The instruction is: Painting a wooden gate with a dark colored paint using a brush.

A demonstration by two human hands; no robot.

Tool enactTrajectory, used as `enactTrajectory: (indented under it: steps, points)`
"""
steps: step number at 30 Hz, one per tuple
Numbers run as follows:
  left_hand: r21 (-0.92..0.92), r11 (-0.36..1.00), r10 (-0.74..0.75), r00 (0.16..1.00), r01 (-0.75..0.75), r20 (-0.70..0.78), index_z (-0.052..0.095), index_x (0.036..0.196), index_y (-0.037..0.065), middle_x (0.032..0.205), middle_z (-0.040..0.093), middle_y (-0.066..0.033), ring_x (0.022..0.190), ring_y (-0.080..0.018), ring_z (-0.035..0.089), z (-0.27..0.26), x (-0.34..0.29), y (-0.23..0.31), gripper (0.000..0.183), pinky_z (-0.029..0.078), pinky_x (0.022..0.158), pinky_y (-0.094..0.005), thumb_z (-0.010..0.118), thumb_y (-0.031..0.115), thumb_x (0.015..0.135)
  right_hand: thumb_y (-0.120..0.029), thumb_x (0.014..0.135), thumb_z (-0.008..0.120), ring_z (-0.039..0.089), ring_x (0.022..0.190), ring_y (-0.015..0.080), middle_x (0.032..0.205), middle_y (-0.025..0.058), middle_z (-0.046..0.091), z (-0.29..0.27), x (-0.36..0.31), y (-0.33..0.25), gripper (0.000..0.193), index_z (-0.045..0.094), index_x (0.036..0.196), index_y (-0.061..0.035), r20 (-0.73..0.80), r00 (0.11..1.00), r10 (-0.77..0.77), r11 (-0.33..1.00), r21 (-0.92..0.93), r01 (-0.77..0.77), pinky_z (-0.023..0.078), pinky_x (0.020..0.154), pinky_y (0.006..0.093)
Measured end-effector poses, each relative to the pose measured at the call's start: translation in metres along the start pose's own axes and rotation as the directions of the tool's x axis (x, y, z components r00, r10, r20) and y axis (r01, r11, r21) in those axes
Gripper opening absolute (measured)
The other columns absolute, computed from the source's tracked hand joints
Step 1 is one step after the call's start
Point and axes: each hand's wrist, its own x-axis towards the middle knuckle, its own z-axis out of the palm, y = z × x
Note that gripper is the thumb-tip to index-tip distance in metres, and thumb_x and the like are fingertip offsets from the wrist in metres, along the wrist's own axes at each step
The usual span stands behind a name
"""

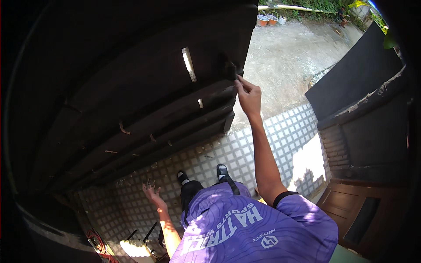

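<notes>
In front of me stands a large black gate panel (144, 57) with horizontal ribs and a few narrow slots that let light through. My right hand (249, 97) is raised at the panel's right edge. Its fingers are closed round a dark paintbrush (230, 70), whose head lies against the black surface; the bristles are hard to make out in the shade. Low on the left, my left hand (151, 194) hangs away from the panel, fingers spread and holding nothing. Dark smudges show on its fingers.
Under my feet is a chequered tile floor (280, 131), meeting a concrete driveway (280, 65). Two orange buckets (262, 20) and a white pail (283, 20) stand far off. A dark panel (355, 74) and wooden door (346, 201) flank the right. A chair (135, 248) and red cable (101, 246) lie lower left.
</notes>
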Motion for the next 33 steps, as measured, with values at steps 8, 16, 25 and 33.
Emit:
enactTrajectory:
  steps: [8,16,25,33]
  points:
    - [-0.046,0.998,-0.049,0.995,0.045,-0.087,0.03,0.149,0.01,0.141,0.047,-0.0092,0.119,-0.0242,0.054,-0.016,0.013,-0.043,0.063,0.044,0.088,-0.0384,0.05,0.039,0.097,-0.011,0.095,0.056,0.068,0.078,0.0215,0.095,0.0236,0.071,0.012,-0.006,0.004,0.036,0.059,0.128,0.0037,-0.229,0.968,-0.101,0.989,-0.13,0.072,0.05,0.074,0.0316]
    - [-0.027,0.996,-0.076,0.992,0.079,0.097,0.024,0.151,0.006,0.136,0.053,-0.0087,0.117,-0.0232,0.056,0.012,0.012,-0.035,0.066,0.045,0.084,-0.0359,0.051,0.034,0.098,-0.014,0.09,0.068,0.041,0.057,0.0041,0.063,0.0044,0.059,0.082,-0.111,-0.046,0.032,0.067,0.119,-0.0001,0.485,0.874,0.007,0.999,0.034,-0.027,0.034,0.049,0.0252]
    - [-0.03,0.996,-0.088,0.994,0.087,-0.06,0.031,0.149,0.014,0.14,0.05,-0.0069,0.115,-0.0226,0.056,-0.043,0.029,-0.049,0.059,0.043,0.088,-0.0366,0.049,0.037,0.097,-0.009,0.097,0.057,0.037,0.056,0.0008,0.072,-0.0038,0.057,0.066,-0.032,-0.039,0.04,0.055,0.136,0.0007,-0.26,0.966,-0.011,1.0,0.021,0.016,0.031,0.048,0.0213]
    - [-0.056,0.984,-0.163,0.982,0.169,0.09,0.029,0.15,0.011,0.141,0.048,-0.0083,0.115,-0.025,0.055,-0.025,0.093,-0.034,0.058,0.045,0.086,-0.0382,0.048,0.032,0.099,-0.01,0.091,0.068,0.046,0.064,0.0038,0.074,0.0031,0.063,0.154,-0.16,-0.092,0.035,0.065,0.125,-0.0033,0.616,0.784,0.069,0.981,0.1,-0.164,0.039,0.058,0.0214]
